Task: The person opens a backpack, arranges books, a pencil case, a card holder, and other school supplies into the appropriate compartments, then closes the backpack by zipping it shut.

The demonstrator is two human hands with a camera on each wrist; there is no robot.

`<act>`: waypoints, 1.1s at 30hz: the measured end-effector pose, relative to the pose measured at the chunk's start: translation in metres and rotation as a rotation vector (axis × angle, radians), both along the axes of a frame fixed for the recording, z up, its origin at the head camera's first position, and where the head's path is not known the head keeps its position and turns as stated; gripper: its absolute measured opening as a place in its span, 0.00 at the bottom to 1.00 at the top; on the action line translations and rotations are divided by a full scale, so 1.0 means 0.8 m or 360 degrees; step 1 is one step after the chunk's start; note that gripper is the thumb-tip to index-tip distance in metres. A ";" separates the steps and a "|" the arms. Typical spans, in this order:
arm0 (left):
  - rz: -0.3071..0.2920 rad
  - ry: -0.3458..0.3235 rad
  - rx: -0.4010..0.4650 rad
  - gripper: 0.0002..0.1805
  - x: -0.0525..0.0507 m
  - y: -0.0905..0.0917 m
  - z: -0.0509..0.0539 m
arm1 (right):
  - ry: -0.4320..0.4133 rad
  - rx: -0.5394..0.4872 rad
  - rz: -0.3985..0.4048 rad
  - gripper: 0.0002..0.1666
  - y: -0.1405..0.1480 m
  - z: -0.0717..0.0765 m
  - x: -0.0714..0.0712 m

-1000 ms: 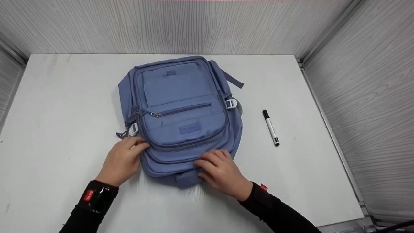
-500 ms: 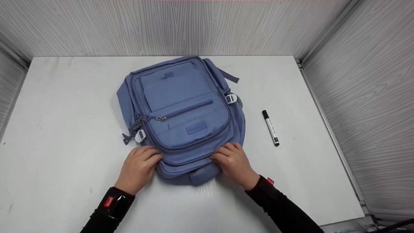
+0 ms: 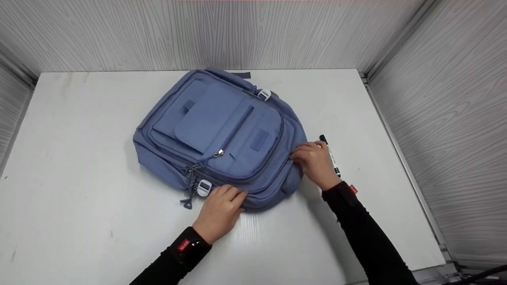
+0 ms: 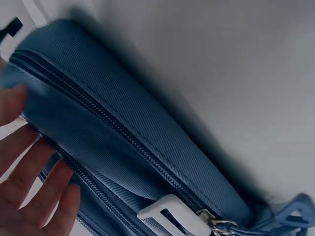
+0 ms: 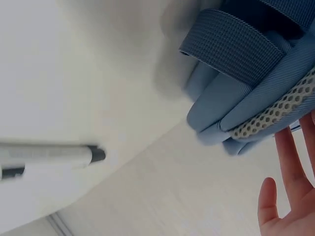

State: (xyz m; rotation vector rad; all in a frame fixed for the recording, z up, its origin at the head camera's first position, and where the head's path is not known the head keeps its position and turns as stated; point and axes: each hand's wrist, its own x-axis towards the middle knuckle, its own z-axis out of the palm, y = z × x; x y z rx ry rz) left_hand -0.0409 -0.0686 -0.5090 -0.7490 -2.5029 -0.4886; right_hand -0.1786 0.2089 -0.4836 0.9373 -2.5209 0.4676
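A blue backpack (image 3: pixel 222 130) lies on the table with its pocketed front up, turned at a slant. At its lower corner my left hand (image 3: pixel 222 213) holds the fabric, thumb and fingertips against the zipped side in the left wrist view. My right hand (image 3: pixel 315 162) touches the bottom edge at the right; in the right wrist view its fingers are straight against the bag and the thumb stands apart. Close to the left hand hang a white buckle (image 3: pixel 204 187) and a zipper pull (image 3: pixel 187 202). The right hand partly covers a black-and-white marker (image 3: pixel 332 156).
The white table (image 3: pixel 99 221) carries the bag and marker. A grey wood-grain panel (image 3: pixel 198 35) rises behind it, with another side panel (image 3: pixel 443 118) on the right. A second white buckle (image 3: pixel 264 94) sits on the bag's far side.
The backpack has turned counterclockwise, its top swinging left and its bottom right. Both hands moved right along with it, the right one also farther up beside the marker, which stayed put.
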 end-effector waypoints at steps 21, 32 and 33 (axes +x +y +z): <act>0.0322 0.0112 0.0301 0.10 -0.051 -0.079 0.024 | -0.0204 0.0181 -0.0175 0.12 -0.031 0.061 -0.031; 0.0453 -0.0103 0.0246 0.09 -0.094 -0.114 0.014 | 0.0057 0.0500 0.0257 0.13 -0.199 0.045 0.080; 0.0452 -0.0107 0.0243 0.09 -0.095 -0.114 0.014 | 0.0088 0.0546 0.0229 0.14 -0.209 0.038 0.084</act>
